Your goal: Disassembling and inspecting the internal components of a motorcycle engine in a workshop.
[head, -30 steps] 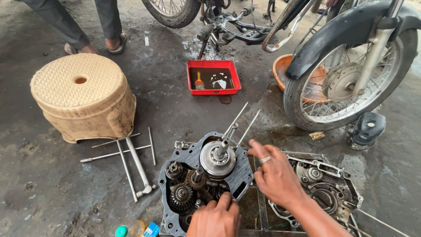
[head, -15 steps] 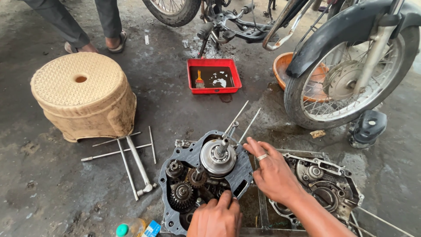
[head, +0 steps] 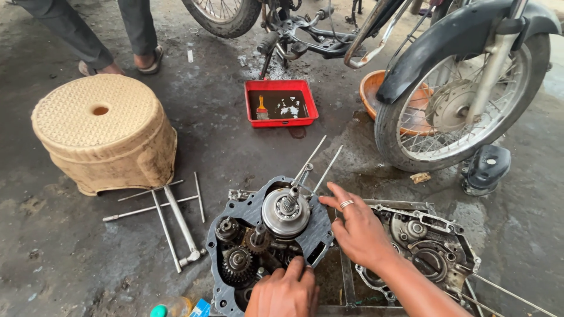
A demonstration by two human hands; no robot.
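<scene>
An open engine case (head: pixel 317 238) with a dark gasket lies on the concrete floor, showing a round silver clutch (head: pixel 286 212) and several gears (head: pixel 238 261). Two long studs (head: pixel 320 161) rise from its top. My left hand (head: pixel 285 293) sits at the case's lower rim with its fingers curled over the edge. My right hand (head: pixel 358 232), a ring on one finger, rests with fingers spread on the case's right edge beside the clutch. A second engine cover (head: pixel 432 246) lies just right of my right hand, partly under my forearm.
A woven beige stool (head: pixel 103 132) stands at left, with long T-handle wrenches (head: pixel 176 220) in front of it. A red tray (head: pixel 281 104) with oil and a brush sits behind. A motorcycle wheel (head: pixel 464 100), an orange basin (head: pixel 376 88), a black part (head: pixel 484 167) and another person's legs (head: pixel 111 35) surround the spot.
My right hand's fingers have crept slightly left along the case edge. My left hand stays on the lower rim.
</scene>
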